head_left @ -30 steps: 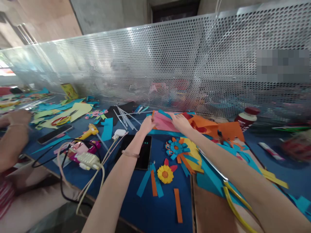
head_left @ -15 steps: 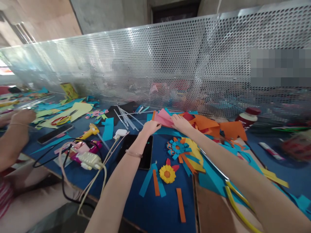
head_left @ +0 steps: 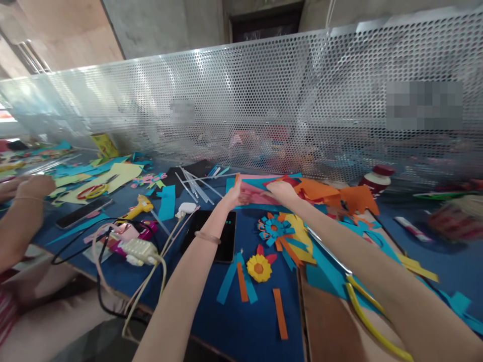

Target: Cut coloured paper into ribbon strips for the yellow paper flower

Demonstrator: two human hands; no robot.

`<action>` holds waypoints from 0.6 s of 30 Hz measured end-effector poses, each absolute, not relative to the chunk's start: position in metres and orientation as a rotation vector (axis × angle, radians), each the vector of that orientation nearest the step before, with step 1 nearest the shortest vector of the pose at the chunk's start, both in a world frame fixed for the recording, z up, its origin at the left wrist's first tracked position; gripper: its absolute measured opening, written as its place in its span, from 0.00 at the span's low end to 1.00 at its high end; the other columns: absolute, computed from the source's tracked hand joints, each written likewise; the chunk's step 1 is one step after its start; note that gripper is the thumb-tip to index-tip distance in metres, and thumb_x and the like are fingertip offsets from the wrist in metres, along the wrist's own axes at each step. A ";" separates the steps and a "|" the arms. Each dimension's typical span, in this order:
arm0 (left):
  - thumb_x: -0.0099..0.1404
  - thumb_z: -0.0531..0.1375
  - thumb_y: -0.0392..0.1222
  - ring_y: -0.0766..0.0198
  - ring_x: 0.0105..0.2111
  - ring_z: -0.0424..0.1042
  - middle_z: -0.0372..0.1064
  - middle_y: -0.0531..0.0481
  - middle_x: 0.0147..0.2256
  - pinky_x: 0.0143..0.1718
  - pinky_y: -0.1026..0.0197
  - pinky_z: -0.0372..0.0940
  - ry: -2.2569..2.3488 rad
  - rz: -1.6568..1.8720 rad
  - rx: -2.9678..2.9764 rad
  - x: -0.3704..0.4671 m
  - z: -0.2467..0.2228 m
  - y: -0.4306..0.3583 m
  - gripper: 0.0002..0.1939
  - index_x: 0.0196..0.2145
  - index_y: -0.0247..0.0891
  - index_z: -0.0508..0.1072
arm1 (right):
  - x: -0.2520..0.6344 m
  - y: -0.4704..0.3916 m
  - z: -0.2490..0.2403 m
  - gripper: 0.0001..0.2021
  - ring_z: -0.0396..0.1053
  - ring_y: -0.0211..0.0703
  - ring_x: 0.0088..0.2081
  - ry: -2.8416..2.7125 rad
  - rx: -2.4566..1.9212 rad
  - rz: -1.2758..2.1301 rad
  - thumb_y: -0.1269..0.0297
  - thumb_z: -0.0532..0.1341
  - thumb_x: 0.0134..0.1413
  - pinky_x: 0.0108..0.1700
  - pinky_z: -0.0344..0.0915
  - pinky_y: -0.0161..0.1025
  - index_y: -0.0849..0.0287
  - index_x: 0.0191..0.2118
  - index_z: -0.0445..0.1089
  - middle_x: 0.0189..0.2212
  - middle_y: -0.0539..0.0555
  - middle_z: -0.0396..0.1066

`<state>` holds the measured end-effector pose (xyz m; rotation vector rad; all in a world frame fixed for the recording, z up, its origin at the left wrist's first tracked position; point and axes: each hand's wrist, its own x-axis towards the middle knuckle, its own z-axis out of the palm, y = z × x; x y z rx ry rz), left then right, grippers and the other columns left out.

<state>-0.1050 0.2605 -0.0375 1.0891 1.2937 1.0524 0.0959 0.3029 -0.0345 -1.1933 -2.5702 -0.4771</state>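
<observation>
Far out over the table, both my arms reach to a sheet of pink paper (head_left: 259,196). Its left end is pinched in my left hand (head_left: 234,194). At its right end my right hand (head_left: 282,192) is closed, with the fingers partly hidden behind the knuckles. Blue paper lies under and behind the pink sheet, and orange paper (head_left: 320,191) is heaped just right of my right hand. Nearer to me lie a blue paper flower (head_left: 274,228) with an orange centre and a yellow paper flower (head_left: 259,268) with red petals.
A phone (head_left: 224,239) lies under my left forearm. Long yellow-handled scissors (head_left: 358,291) lie beneath my right forearm. To the left are a glue gun (head_left: 141,205), a power strip (head_left: 138,250) with cables, and another person's hands (head_left: 33,188). A perforated metal panel (head_left: 211,110) stands behind.
The pink paper, raised in a fold before, now lies flatter and stretched between my hands. My left hand has turned more upright, and the right fingers have curled in. The view has shifted slightly.
</observation>
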 end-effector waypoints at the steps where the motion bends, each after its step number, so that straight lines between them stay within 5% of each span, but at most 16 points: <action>1: 0.61 0.37 0.72 0.49 0.35 0.76 0.74 0.29 0.36 0.35 0.52 0.71 1.254 1.047 1.031 -0.104 -0.037 0.260 0.44 0.44 0.26 0.69 | 0.096 0.302 -0.033 0.21 0.71 0.46 0.37 -2.562 -1.200 -0.446 0.49 0.53 0.61 0.38 0.59 0.37 0.62 0.31 0.71 0.32 0.60 0.74; 5: 0.67 0.45 0.61 0.54 0.34 0.76 0.73 0.36 0.34 0.35 0.53 0.72 1.198 1.074 0.895 -0.106 -0.040 0.261 0.31 0.44 0.27 0.69 | 0.101 0.301 -0.027 0.24 0.70 0.42 0.31 -2.523 -1.244 -0.331 0.51 0.46 0.65 0.34 0.58 0.35 0.61 0.30 0.71 0.28 0.57 0.74; 8: 0.68 0.54 0.48 0.60 0.35 0.74 0.71 0.42 0.38 0.37 0.55 0.71 1.250 1.119 0.872 -0.109 -0.048 0.267 0.18 0.47 0.30 0.68 | 0.109 0.297 -0.026 0.17 0.70 0.40 0.32 -2.566 -1.248 -0.250 0.53 0.55 0.60 0.35 0.60 0.33 0.61 0.31 0.73 0.29 0.55 0.75; 11: 0.66 0.57 0.45 0.61 0.40 0.71 0.68 0.44 0.45 0.40 0.54 0.70 1.307 1.159 0.891 -0.111 -0.057 0.272 0.17 0.49 0.33 0.67 | 0.115 0.292 -0.028 0.14 0.71 0.40 0.34 -2.560 -1.362 -0.227 0.55 0.60 0.56 0.38 0.63 0.35 0.62 0.31 0.73 0.30 0.54 0.75; 18: 0.66 0.57 0.45 0.62 0.40 0.71 0.69 0.44 0.44 0.40 0.54 0.70 1.504 1.288 1.005 -0.124 -0.054 0.275 0.16 0.48 0.33 0.68 | 0.117 0.284 -0.021 0.23 0.73 0.50 0.37 -2.155 -1.768 -0.347 0.58 0.42 0.66 0.38 0.64 0.41 0.67 0.42 0.70 0.34 0.67 0.74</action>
